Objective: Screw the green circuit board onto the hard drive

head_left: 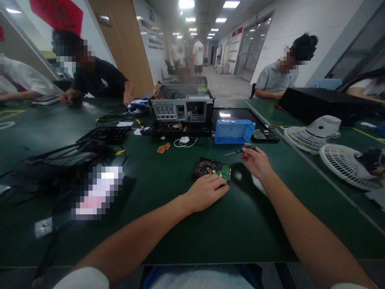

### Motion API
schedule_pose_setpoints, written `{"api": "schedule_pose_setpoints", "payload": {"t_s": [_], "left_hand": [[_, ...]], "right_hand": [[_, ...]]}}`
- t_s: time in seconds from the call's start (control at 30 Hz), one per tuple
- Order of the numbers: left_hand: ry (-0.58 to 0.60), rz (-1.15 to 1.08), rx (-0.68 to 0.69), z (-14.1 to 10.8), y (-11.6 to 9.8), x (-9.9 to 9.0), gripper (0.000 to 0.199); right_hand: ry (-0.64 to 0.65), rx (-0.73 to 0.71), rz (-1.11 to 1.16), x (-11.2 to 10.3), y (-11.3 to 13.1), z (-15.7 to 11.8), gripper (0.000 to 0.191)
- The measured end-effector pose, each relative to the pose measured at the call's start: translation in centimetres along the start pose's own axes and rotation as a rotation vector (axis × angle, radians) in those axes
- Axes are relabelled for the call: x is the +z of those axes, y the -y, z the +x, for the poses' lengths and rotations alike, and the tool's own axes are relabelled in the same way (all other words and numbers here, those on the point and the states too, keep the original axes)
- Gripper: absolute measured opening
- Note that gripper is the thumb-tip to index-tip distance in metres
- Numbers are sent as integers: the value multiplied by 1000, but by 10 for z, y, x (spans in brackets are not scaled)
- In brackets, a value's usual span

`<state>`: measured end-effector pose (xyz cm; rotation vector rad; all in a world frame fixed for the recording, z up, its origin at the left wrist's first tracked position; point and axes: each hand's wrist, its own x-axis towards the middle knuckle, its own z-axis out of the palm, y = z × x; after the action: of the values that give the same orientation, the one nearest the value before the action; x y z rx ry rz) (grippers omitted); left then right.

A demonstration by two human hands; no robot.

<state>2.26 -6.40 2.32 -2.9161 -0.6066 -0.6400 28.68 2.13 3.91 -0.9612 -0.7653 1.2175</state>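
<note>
A hard drive (205, 165) lies on the green table in front of me, its round dark part and green circuit board facing up. My left hand (208, 192) is closed over its near right edge, the fingers curled on the board. Just to the right and a little above the table, my right hand (255, 159) grips a screwdriver (240, 151) by its dark green handle. The thin shaft points left, its tip apart from the drive.
Beyond the drive stand a blue plastic bin (234, 133), another circuit-board unit (265, 135) and an opened computer case (182, 106). Cables and black parts (57, 160) lie left, near a pixelated bright patch (98, 192). White fans (313, 134) lie right. Other people sit across the table.
</note>
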Motion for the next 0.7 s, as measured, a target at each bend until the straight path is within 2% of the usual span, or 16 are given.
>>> {"api": "schedule_pose_setpoints", "payload": {"t_s": [0.17, 0.3, 0.4, 0.53, 0.7], "left_hand": [[90, -102, -41, -1, -3, -4, 38], [110, -99, -100, 1, -2, -8, 44], [107, -102, -130, 0, 0, -9, 42], [69, -141, -180, -2, 3, -7, 38], [24, -189, -239, -3, 8, -3, 35]], "right_hand": [[-80, -30, -37, -4, 1, 4, 32], [-104, 30, 4, -11, -2, 10, 30], [-116, 74, 44, -13, -5, 13, 29], [-118, 23, -3, -10, -8, 12, 35], [-89, -97, -122, -1, -12, 5, 53]]}}
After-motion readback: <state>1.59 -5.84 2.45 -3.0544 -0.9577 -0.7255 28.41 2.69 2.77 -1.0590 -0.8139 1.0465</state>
